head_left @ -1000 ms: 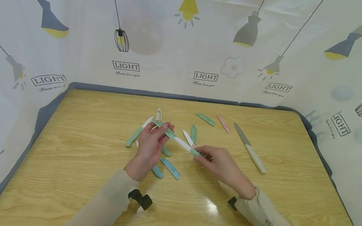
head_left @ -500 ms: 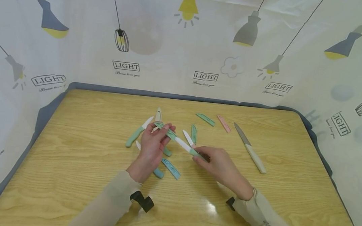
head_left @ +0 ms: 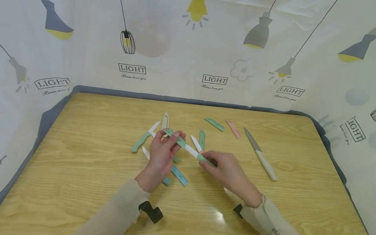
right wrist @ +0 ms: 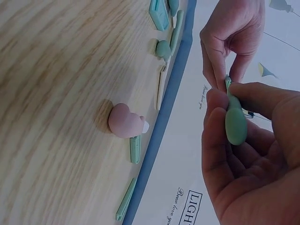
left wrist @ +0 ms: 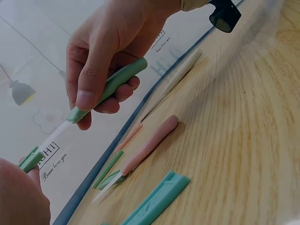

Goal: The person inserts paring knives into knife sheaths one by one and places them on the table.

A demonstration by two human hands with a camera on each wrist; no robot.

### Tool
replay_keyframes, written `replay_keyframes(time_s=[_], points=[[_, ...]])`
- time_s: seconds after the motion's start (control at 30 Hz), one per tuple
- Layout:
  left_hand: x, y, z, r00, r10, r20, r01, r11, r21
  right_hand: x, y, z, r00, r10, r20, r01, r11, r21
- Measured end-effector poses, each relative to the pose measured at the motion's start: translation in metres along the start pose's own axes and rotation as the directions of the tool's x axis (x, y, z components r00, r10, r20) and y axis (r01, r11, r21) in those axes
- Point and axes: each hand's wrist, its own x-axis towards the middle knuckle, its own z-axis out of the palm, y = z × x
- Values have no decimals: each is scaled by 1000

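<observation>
across the desk (head_left: 62,182), from the left, a green-handled knife (head_left: 140,142) is lying near a cream sheath (head_left: 165,119) whose near end the left hand (head_left: 162,152) is covering. that hand is pinching a slim green sheath (head_left: 181,142) and hiding much of a blue-handled knife (head_left: 166,181) and a half-seen green handle (head_left: 176,159). a blue sheath (head_left: 180,176) is lying just beside. the held knife (head_left: 191,151) is entering the slim green sheath, its tip hidden; the right hand (head_left: 228,168) is gripping its handle and blocking the pink-handled knife (left wrist: 152,145), clearer from the left wrist. two loose green sheaths (head_left: 214,124), a pink sheath (head_left: 233,129) and, rightmost, a cream-handled knife (head_left: 260,154) are lying beyond.
</observation>
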Motion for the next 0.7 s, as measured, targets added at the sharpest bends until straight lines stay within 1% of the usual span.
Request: replay_keyframes(time_s=[0.2,0.33,0.43,0.7], points=[[-1,-2,2,1000,14,14,-14,1000,1,1,0,1,1000,6,-9,-5,1000,20],[-3,-6,5,1000,11,27,-12,1000,26,2,-1,1,1000,-10,-18,10,999,33],[-4,-8,6,1000,10,28,-11,1000,29,3,-2,1,999,-19,-27,20,999,34],[-7,-7,7,999,17,46,-19,999,31,3,-5,1,999,-11,-36,12,1000,27]])
